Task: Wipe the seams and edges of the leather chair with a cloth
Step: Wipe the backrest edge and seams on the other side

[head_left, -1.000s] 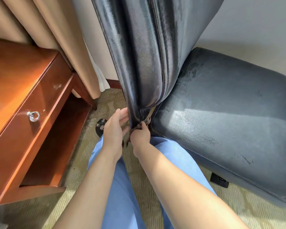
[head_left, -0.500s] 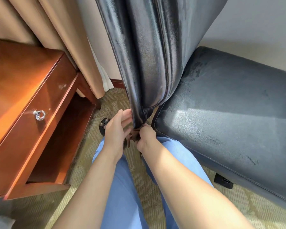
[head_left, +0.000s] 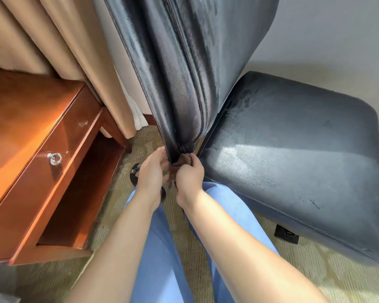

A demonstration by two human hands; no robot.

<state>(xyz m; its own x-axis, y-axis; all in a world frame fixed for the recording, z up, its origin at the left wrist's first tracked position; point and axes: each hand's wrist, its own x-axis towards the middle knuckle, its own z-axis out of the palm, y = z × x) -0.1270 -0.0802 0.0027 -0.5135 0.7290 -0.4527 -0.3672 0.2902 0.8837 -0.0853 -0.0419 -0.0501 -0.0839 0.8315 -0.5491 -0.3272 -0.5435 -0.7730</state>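
- Since the earlier frames, the right hand (head_left: 189,174) has closed in on the left hand (head_left: 150,173); both now meet at the bottom end of the chair backrest (head_left: 184,73), where a second ago they sat slightly apart.
- The cloth (head_left: 175,169), brown and mostly hidden, sits bunched between the two hands, directly under the lower corner of the backrest edge.
- Right-hand fingers are curled shut around the cloth, pressing it up against the seam end; this grip likely forces fabric into the crease.
- Left-hand fingers are partly bent, tips touching the backrest edge and the cloth; whether they pinch the cloth cannot be told. The hand appears to brace the leather so the seam stays exposed.
- The backrest edge faces the camera, its piped seam running upward from the hands.
- The seat cushion (head_left: 293,160) lies just right of the hands, its stitched front edge apparently not yet wiped.
- A wooden desk (head_left: 31,127) with a drawer knob (head_left: 54,158) stands to the left, on carpet (head_left: 315,270).
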